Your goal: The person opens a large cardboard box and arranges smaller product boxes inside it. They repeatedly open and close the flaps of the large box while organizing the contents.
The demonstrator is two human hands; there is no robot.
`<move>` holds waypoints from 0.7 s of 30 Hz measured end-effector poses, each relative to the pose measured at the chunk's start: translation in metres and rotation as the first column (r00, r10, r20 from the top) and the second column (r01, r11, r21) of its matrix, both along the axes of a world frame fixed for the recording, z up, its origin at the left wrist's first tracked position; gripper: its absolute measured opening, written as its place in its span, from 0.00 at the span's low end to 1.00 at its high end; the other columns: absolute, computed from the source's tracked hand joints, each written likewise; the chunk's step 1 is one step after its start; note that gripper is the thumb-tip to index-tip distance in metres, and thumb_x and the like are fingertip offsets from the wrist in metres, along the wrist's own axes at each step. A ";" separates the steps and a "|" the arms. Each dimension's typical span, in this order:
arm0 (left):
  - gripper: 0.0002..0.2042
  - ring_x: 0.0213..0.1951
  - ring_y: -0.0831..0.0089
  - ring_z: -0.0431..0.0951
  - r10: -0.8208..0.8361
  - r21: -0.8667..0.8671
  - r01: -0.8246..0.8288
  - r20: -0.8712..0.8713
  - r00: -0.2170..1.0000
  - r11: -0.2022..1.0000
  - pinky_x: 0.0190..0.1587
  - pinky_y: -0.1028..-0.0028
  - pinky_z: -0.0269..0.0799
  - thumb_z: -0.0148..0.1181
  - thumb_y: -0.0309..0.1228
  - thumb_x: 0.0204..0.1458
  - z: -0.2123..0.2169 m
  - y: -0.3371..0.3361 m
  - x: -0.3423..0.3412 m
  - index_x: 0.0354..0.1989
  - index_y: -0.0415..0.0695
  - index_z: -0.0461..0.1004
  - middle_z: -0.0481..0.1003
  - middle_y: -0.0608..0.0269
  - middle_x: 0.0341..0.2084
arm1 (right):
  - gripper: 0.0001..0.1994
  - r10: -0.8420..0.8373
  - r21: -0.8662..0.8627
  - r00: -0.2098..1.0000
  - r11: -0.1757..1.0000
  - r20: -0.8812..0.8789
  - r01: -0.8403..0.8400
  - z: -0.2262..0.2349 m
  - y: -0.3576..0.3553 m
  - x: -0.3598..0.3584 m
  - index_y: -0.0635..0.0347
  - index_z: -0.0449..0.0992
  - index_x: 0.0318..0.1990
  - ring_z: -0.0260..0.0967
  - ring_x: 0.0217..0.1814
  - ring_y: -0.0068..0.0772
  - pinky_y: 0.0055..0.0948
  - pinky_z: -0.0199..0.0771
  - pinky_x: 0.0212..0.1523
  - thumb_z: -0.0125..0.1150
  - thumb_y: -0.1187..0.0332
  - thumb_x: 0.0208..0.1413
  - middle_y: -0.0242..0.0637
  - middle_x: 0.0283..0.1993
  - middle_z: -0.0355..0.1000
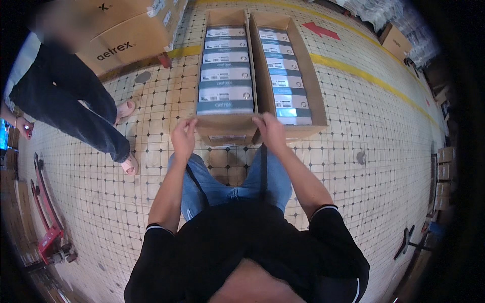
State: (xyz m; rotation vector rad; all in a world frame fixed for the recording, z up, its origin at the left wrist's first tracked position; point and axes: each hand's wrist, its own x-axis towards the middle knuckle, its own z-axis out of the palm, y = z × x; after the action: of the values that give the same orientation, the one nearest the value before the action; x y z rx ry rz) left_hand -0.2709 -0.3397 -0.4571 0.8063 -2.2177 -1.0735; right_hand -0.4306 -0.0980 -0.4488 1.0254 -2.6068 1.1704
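Note:
Right in front of me stands a long, open cardboard carton (225, 122) packed with a row of white-and-grey shoeboxes (222, 94). At its near left corner my left hand (183, 137) has its fingers closed on the carton's edge. My right hand (273, 133) pinches the same carton at the near right corner, slightly blurred. Close along its right side is a second open carton (306, 76), holding a similar row of shoeboxes (286, 82). Both cartons rest on the tiled floor with their tops open.
Large closed cartons (126, 35) are stacked at the upper left. Beside them stands another person (76, 101) in dark trousers and pink sandals. A red pallet jack (49, 237) is at the lower left. A red arrow (323, 31) and yellow lines (374, 78) mark the floor.

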 end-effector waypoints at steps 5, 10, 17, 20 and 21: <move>0.19 0.25 0.73 0.76 0.001 -0.170 -0.001 0.001 1.000 0.985 0.32 0.70 0.71 0.64 0.44 0.56 0.097 -0.066 -0.090 0.38 0.36 0.80 0.78 0.57 0.22 | 0.20 -0.120 -0.080 0.986 0.991 -0.116 0.111 0.089 -0.048 -0.081 0.61 0.71 0.29 0.71 0.36 0.61 0.53 0.68 0.34 0.58 0.51 0.61 0.50 0.29 0.73; 0.17 0.27 0.79 0.72 0.059 -0.059 -0.063 -0.073 0.996 0.996 0.32 0.74 0.69 0.68 0.44 0.53 0.148 -0.105 -0.164 0.37 0.39 0.82 0.79 0.66 0.25 | 0.21 -0.238 -0.144 0.971 0.962 -0.019 0.233 0.141 -0.088 -0.145 0.58 0.76 0.33 0.75 0.37 0.54 0.47 0.72 0.37 0.60 0.47 0.58 0.45 0.32 0.78; 0.16 0.28 0.79 0.72 0.005 0.066 0.003 -0.115 0.993 0.998 0.33 0.75 0.68 0.72 0.43 0.50 0.179 -0.142 -0.220 0.34 0.40 0.82 0.78 0.69 0.26 | 0.23 -0.267 -0.133 0.961 0.953 0.065 0.274 0.174 -0.116 -0.196 0.56 0.80 0.36 0.77 0.41 0.48 0.42 0.74 0.43 0.62 0.42 0.54 0.42 0.36 0.80; 0.16 0.28 0.77 0.75 0.011 0.088 0.003 -0.155 0.988 0.996 0.34 0.73 0.71 0.73 0.43 0.48 0.182 -0.153 -0.235 0.32 0.41 0.81 0.80 0.66 0.26 | 0.24 -0.265 -0.108 0.958 0.955 0.111 0.276 0.183 -0.122 -0.212 0.55 0.81 0.39 0.78 0.43 0.46 0.41 0.75 0.46 0.63 0.41 0.54 0.42 0.38 0.80; 0.17 0.27 0.77 0.74 0.004 0.091 0.011 -0.159 0.987 0.996 0.34 0.73 0.71 0.73 0.43 0.48 0.182 -0.156 -0.239 0.32 0.40 0.81 0.79 0.65 0.26 | 0.24 -0.258 -0.101 0.959 0.958 0.116 0.270 0.184 -0.123 -0.217 0.55 0.81 0.39 0.78 0.44 0.46 0.41 0.75 0.46 0.62 0.41 0.54 0.43 0.38 0.80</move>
State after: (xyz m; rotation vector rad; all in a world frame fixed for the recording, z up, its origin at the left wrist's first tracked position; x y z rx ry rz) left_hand -0.5098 -0.4952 -0.2756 0.7280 -2.0506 -1.2053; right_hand -0.6479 -0.2211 -0.2646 0.5864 -2.6109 1.3174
